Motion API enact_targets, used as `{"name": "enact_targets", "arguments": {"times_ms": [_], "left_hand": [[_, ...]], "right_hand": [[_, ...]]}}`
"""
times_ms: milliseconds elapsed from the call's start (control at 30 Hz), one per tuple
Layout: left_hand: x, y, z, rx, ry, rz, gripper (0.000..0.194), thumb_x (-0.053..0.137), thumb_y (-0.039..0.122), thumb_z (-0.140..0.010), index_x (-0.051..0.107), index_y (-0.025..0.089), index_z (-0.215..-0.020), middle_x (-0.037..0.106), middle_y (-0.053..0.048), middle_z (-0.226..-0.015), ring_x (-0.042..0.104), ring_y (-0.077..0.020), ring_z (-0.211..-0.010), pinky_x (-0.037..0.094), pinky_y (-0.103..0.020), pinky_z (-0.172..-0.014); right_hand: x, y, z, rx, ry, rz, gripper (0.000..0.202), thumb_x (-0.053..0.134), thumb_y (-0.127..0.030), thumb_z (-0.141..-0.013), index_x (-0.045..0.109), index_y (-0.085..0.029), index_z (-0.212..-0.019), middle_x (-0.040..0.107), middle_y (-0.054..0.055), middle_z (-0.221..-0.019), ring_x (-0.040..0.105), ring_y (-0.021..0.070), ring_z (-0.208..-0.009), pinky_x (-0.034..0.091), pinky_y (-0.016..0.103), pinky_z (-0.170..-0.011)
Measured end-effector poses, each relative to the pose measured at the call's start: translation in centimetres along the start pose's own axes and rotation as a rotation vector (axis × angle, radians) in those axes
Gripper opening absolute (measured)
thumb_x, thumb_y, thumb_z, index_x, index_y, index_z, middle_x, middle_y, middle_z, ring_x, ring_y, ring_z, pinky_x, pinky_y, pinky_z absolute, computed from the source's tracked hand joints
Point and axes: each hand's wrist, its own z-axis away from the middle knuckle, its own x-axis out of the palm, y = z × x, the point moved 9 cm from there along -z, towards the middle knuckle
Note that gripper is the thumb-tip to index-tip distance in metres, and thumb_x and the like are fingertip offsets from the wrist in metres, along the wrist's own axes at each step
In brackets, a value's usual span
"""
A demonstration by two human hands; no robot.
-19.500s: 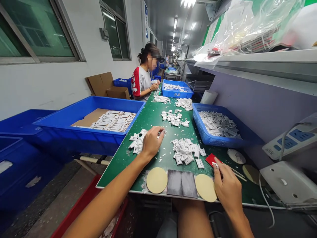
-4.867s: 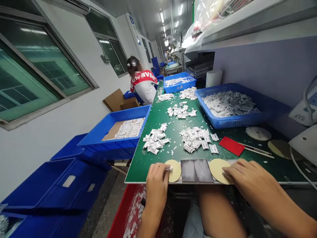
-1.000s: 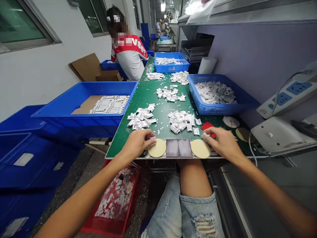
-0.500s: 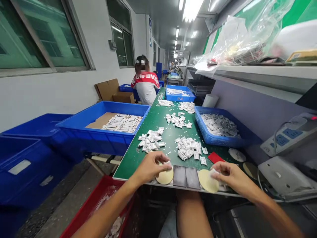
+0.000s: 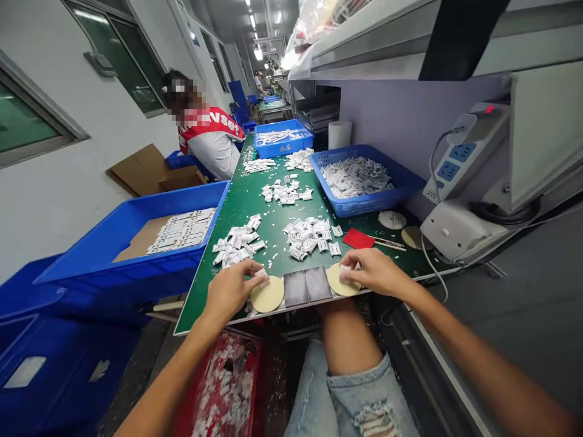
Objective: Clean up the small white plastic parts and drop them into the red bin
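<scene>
My left hand pinches a small white plastic piece at the upper edge of a round tan pad. My right hand is closed on another small white plastic piece, low over a second tan pad; whether the piece touches it I cannot tell. Two dark grey rectangular plates lie between the pads along the table's front edge. Beyond my hands are a left pile of white pieces and a right pile of similar pieces.
A blue basket full of white pieces stands on the green table, near a red square and thin sticks. Left is a blue bin; below, a red bin with scraps. A person sits further off.
The camera view has tilted down and swung right. Both hands still pinch white pieces; the right one has come inward over its pad, and the left one has shifted to its pad's upper left edge.
</scene>
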Motion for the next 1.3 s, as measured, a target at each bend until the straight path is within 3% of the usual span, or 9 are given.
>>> {"name": "enact_targets", "arguments": {"times_ms": [67,167,233,600,733,900,1100,1200,1300], "left_hand": [[0.6,1.2,-0.2,0.008,0.011,0.029,0.029,0.072,0.052,-0.071,0.072,0.027,-0.085,0.068,-0.005,-0.072,0.055,-0.0170,-0.060,0.035,-0.026,-0.052],[5.7,3.7,-0.1,0.042,-0.362,0.193,0.037,0.072,0.052,-0.070,0.072,0.022,-0.091,0.067,-0.002,-0.071,0.056,-0.0154,-0.059,0.038,-0.025,-0.054],[6.7,4.4,-0.6,0.039,-0.358,0.189,0.036,0.077,0.048,-0.064,0.072,0.019,-0.084,0.069,-0.004,-0.074,0.059,-0.0162,-0.064,0.041,-0.025,-0.058],[7.2,4.1,-1.9,0.037,-0.249,0.269,0.032,0.078,0.043,-0.064,0.072,0.017,-0.081,0.071,-0.006,-0.076,0.064,-0.0195,-0.072,0.044,-0.027,-0.065],[4.7,3.3,-1.7,0.010,-0.152,0.317,0.034,0.074,0.045,-0.070,0.069,0.018,-0.089,0.072,-0.008,-0.082,0.066,-0.0211,-0.078,0.045,-0.028,-0.067],[3.2,0.8,-0.2,0.002,-0.251,0.311,0.039,0.077,0.047,-0.065,0.069,0.017,-0.087,0.070,-0.005,-0.072,0.064,-0.0189,-0.068,0.043,-0.026,-0.059],[5.9,2.6,-0.6,0.094,-0.231,0.228,0.035,0.079,0.045,-0.063,0.072,0.018,-0.084,0.070,-0.004,-0.072,0.064,-0.0186,-0.068,0.042,-0.027,-0.061],[4.9,2.6,-2.8,0.072,-0.078,0.192,0.036,0.073,0.046,-0.071,0.070,0.018,-0.093,0.071,-0.007,-0.082,0.064,-0.0194,-0.075,0.043,-0.028,-0.066],[4.8,2.3,-5.4,0.069,-0.066,0.192,0.040,0.071,0.048,-0.074,0.068,0.016,-0.098,0.072,-0.007,-0.081,0.064,-0.0177,-0.070,0.045,-0.027,-0.064]], "right_hand": [[-0.1,-0.6,-0.5,-0.008,0.090,0.024,0.020,0.066,-0.038,-0.079,0.071,-0.021,-0.088,0.072,0.005,-0.088,0.063,0.0196,-0.081,0.040,0.027,-0.068],[2.6,-2.8,-1.5,-0.108,-0.004,-0.009,0.022,0.071,-0.041,-0.075,0.071,-0.024,-0.088,0.072,0.002,-0.089,0.063,0.0183,-0.082,0.041,0.025,-0.069],[3.7,-4.0,-2.1,-0.137,-0.012,0.003,0.019,0.071,-0.038,-0.076,0.071,-0.023,-0.088,0.072,0.003,-0.087,0.063,0.0183,-0.081,0.041,0.025,-0.068],[3.5,-5.4,-2.4,-0.150,0.039,0.068,0.021,0.072,-0.041,-0.073,0.071,-0.022,-0.083,0.072,0.003,-0.083,0.064,0.0179,-0.077,0.042,0.026,-0.068],[1.0,-4.3,-1.7,-0.090,0.124,0.103,0.023,0.063,-0.041,-0.080,0.070,-0.021,-0.090,0.072,0.006,-0.090,0.064,0.0196,-0.083,0.043,0.028,-0.071],[-1.5,-1.7,0.5,-0.037,0.142,0.128,0.019,0.068,-0.040,-0.075,0.070,-0.021,-0.077,0.071,0.005,-0.078,0.062,0.0186,-0.069,0.043,0.028,-0.062],[3.6,-4.1,-0.6,-0.137,0.040,0.108,0.023,0.073,-0.042,-0.071,0.072,-0.022,-0.084,0.072,0.002,-0.079,0.064,0.0172,-0.069,0.044,0.026,-0.062],[3.4,-4.8,-2.1,-0.133,0.127,0.112,0.024,0.064,-0.040,-0.082,0.071,-0.021,-0.094,0.073,0.006,-0.090,0.066,0.0202,-0.082,0.045,0.028,-0.069],[2.5,-4.9,-3.8,-0.167,0.132,0.101,0.026,0.061,-0.042,-0.084,0.071,-0.022,-0.097,0.074,0.004,-0.091,0.066,0.0183,-0.081,0.046,0.027,-0.070]]}}
